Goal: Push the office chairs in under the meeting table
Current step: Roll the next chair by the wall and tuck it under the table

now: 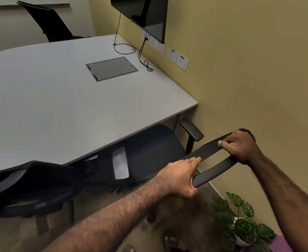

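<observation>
A black office chair [155,151] stands at the near right corner of the grey meeting table [58,99], its seat partly under the table edge. Both hands grip the top of its backrest [211,148]: my left hand [181,176] at the lower left end, my right hand [239,147] at the upper right end. A second black chair [31,186] sits to the left, its mesh back against the table's front edge. A third black chair [47,22] stands at the far side of the table.
A yellow wall [249,70] runs close along the right, with sockets [177,58], cables and a wall-mounted screen [145,13]. A potted plant [240,220] stands on the floor at the lower right. A cable hatch [112,68] is set into the tabletop.
</observation>
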Motion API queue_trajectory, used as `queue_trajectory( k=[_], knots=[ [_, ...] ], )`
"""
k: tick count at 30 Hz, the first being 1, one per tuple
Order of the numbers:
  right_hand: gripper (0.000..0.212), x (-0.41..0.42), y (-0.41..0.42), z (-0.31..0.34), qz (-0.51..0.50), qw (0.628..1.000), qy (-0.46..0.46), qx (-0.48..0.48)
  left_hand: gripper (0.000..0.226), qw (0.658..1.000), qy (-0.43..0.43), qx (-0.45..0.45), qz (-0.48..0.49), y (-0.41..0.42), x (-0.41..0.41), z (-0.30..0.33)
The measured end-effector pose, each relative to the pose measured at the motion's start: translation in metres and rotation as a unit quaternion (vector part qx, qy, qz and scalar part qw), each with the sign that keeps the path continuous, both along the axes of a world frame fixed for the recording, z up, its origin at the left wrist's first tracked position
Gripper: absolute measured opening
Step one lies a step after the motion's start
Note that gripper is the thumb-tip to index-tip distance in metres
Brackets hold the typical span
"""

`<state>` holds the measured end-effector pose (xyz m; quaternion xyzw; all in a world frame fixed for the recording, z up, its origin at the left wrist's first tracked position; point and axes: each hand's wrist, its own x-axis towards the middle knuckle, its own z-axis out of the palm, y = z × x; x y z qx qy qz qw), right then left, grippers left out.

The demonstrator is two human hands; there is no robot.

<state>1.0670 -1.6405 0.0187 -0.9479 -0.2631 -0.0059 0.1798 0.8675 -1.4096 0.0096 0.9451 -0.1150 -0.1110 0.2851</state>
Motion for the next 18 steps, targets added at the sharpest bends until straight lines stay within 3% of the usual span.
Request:
queue_trajectory(
  k=[18],
  knots=[
    [0.054,0.128,0.070,-0.009,0.102,0.994,-0.014,0.031,0.106,0.995,-0.003,0.027,0.101,0.042,0.084,0.002]
  ],
)
